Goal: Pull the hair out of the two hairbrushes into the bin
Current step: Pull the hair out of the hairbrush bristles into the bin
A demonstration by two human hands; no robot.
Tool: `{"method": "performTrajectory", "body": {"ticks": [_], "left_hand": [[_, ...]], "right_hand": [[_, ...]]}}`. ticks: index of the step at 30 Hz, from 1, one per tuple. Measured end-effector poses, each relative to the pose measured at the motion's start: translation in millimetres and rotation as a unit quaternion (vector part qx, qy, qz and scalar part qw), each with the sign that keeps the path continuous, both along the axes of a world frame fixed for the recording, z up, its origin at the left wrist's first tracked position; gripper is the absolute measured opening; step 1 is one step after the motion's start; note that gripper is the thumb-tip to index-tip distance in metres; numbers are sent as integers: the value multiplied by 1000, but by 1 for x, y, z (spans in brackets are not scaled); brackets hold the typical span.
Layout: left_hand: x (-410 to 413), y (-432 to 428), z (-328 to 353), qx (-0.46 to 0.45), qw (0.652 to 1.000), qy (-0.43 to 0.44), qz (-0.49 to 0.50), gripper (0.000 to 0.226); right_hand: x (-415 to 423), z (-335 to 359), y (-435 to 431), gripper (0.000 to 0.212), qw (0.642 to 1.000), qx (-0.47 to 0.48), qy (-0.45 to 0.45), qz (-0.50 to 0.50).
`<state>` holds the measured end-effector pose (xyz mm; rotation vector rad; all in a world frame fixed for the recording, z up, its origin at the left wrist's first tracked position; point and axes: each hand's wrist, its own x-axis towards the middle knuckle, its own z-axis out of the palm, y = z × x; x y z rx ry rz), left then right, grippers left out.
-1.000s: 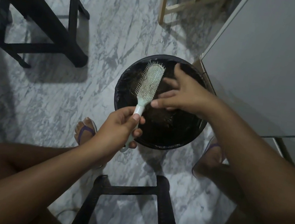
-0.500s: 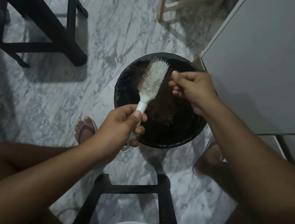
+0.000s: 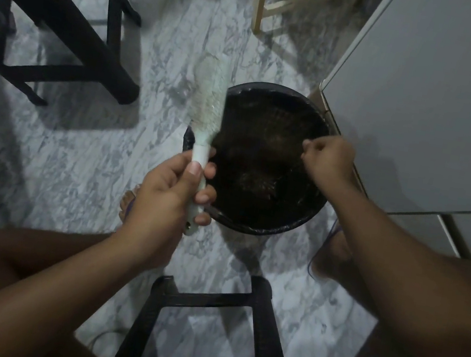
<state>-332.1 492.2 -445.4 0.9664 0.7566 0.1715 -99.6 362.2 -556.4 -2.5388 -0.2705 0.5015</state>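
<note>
The bin sits at centre. At its 8 o'clock the left hand grips the hairbrush by the handle. The brush's blurred head has swung off to the bin's 10 o'clock. The right hand has pulled away to 3 o'clock, fingers curled tight. I cannot tell whether they pinch hair, but a tuft is probably being dropped in.

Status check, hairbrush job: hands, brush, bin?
Left hand grips hairbrush handle, head blurred at the bin left rim. Right hand fisted over bin, any hair in its fingers too dim to tell. Nothing blocking the bin.
</note>
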Motion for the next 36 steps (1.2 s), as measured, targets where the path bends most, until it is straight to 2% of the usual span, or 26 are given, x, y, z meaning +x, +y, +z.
{"method": "performTrajectory", "body": {"ticks": [3, 7, 10, 12, 15, 17, 20, 22, 25, 29, 33, 35, 36], "left_hand": [[5, 8, 2, 6, 1000, -7, 12, 27], [8, 11, 6, 4, 999, -29, 31, 30], [11, 22, 13, 43, 997, -56, 35, 27], [12, 31, 12, 44, 997, -54, 20, 26], [14, 31, 2, 37, 999, -35, -1, 28], [15, 24, -7, 39, 999, -11, -9, 26], [15, 12, -17, 25, 999, 28, -22, 21], [13, 7, -26, 26, 997, 60, -41, 20], [12, 2, -35, 40, 992, 96, -69, 19], [12, -2, -37, 58, 987, 123, -87, 18], [12, -5, -39, 55, 986, 123, -98, 21], [12, -6, -40, 53, 986, 117, -103, 22], [12, -7, -41, 53, 987, 114, -105, 22]], "right_hand": [[-21, -10, 5, 26, 992, -62, 58, 90], [-37, -15, -8, 22, 961, -187, 34, 199], [-42, -17, -16, 19, 938, -253, 68, 228], [-41, -16, -8, 31, 945, -216, 90, 229], [-35, -4, 7, 77, 928, -186, 148, 288], [-33, 5, 15, 86, 917, -175, 167, 318], [-33, 8, 20, 81, 916, -162, 125, 345], [-35, 9, 20, 64, 923, -143, 47, 355], [-34, 20, 18, 29, 939, -64, -93, 324], [-26, 40, 21, 38, 949, -35, -102, 295], [-20, 68, 28, 39, 956, 121, -142, 228], [-22, 77, 34, 43, 945, 147, -122, 265], [-24, 80, 37, 51, 941, 132, -108, 294]]}}
